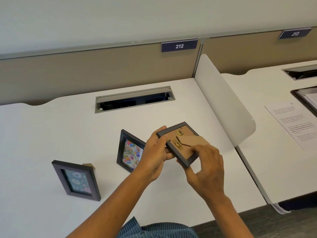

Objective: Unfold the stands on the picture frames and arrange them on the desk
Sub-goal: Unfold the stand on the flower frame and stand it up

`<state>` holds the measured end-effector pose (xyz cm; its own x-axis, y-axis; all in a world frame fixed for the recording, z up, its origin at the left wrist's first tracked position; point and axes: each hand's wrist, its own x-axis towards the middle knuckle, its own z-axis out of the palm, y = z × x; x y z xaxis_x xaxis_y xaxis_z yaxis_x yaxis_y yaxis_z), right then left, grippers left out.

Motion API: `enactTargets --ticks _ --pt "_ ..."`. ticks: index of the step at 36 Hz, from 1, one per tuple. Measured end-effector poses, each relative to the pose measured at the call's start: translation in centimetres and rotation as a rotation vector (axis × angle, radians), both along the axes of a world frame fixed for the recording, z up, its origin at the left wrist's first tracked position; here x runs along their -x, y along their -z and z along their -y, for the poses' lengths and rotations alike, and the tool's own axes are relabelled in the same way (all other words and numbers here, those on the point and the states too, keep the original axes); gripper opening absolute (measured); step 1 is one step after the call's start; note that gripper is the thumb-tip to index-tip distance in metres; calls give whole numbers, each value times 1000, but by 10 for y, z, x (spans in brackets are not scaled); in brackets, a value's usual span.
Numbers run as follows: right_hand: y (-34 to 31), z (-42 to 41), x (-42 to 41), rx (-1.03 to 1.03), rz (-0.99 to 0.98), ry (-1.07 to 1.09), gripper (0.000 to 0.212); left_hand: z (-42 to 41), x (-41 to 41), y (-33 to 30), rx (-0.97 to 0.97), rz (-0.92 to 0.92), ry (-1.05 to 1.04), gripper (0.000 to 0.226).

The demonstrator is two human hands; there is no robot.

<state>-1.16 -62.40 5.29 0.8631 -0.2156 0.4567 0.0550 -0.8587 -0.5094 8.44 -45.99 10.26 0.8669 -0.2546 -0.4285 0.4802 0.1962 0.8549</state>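
I hold a small dark picture frame (173, 130) above the white desk (51, 131), its brown cardboard back facing up. My left hand (155, 157) grips its left edge. My right hand (205, 167) pinches its lower right corner, thumb on the backing near the brown stand flap (192, 140), which lies slightly lifted. Brass clips show on the back. Two other frames stand upright on the desk: one with a floral picture (77, 180) at the left, one with a birthday card picture (130, 152) just left of my left hand.
An open cable tray (134, 98) is set into the desk at the back. A white divider panel (223, 103) rises at the desk's right edge. The neighbouring desk holds a printed sheet (291, 121) and a dark tray (305, 98). A beige partition (85, 71) runs behind.
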Motion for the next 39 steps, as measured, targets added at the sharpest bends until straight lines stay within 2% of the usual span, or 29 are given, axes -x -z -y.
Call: enactTargets --ticks 4,15,22,25,27,32,35,39 --pt "2 -4 -2 -60 -56 9 68 1 0 -3 -34 25 10 32" --pt "8 -11 -3 8 -109 133 78 3 0 -5 -60 45 0 38" --pt "6 -11 -6 -47 -168 135 86 4 0 -5 -56 56 -8 41" --pt "6 -8 -8 -150 -255 126 94 4 0 -4 -51 64 -22 41" --pt "6 -1 -10 -294 -330 106 96 2 -1 -2 -52 71 -31 40" --pt "4 21 -17 -671 -507 153 82 0 -4 2 -61 73 -16 41" --pt "4 31 -23 -829 -525 216 79 0 -4 4 -64 71 -6 41" --pt "5 40 -30 -936 -512 200 77 3 -2 6 -66 62 15 43"
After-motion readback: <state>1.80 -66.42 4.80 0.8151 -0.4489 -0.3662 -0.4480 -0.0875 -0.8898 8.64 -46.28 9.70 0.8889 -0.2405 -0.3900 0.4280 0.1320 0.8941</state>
